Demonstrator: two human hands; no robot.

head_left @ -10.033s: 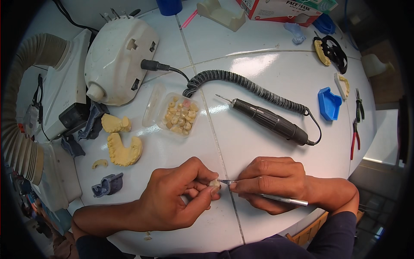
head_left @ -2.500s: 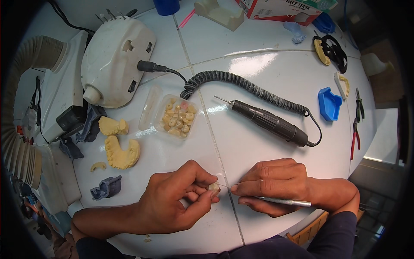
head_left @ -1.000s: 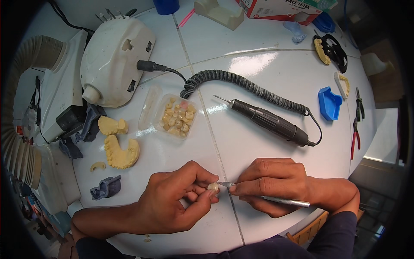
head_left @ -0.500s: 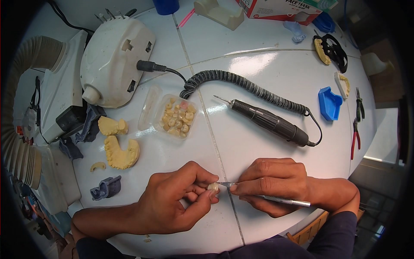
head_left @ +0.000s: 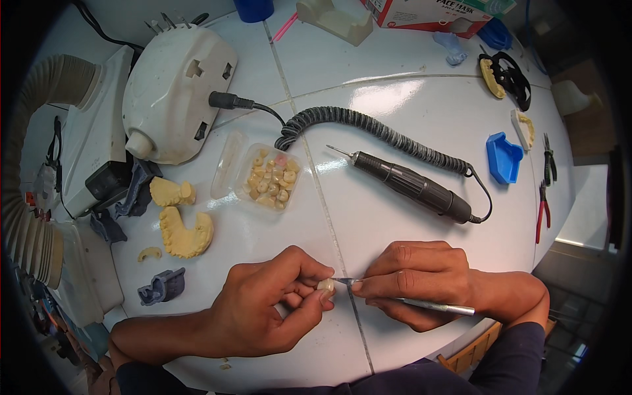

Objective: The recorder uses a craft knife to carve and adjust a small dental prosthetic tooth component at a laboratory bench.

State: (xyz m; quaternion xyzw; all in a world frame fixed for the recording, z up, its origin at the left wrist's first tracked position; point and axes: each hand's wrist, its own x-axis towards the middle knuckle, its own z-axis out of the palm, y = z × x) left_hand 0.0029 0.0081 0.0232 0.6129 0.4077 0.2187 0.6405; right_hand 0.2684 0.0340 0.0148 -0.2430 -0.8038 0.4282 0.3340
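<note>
Between the thumb and fingers of my left hand (head_left: 270, 306) is a small cream-coloured artificial tooth (head_left: 326, 285). My right hand (head_left: 416, 283) grips a silver craft knife (head_left: 434, 306) like a pen, its blade pointing left at the tooth. The blade's tip is at or very near the tooth; whether it touches I cannot tell. Beyond my left hand stands an open clear plastic box (head_left: 270, 178) holding many loose artificial teeth. A black rotary handpiece (head_left: 411, 187) with a thin bur lies past my right hand.
A white control unit (head_left: 178, 99) connects to the handpiece by a coiled cord (head_left: 368, 128). Yellow plaster dental casts (head_left: 184, 234) and a grey-blue moulded piece (head_left: 161, 287) lie at left. A blue tray (head_left: 504, 158), red-handled pliers (head_left: 542, 210) and a mask box (head_left: 431, 16) are right and far.
</note>
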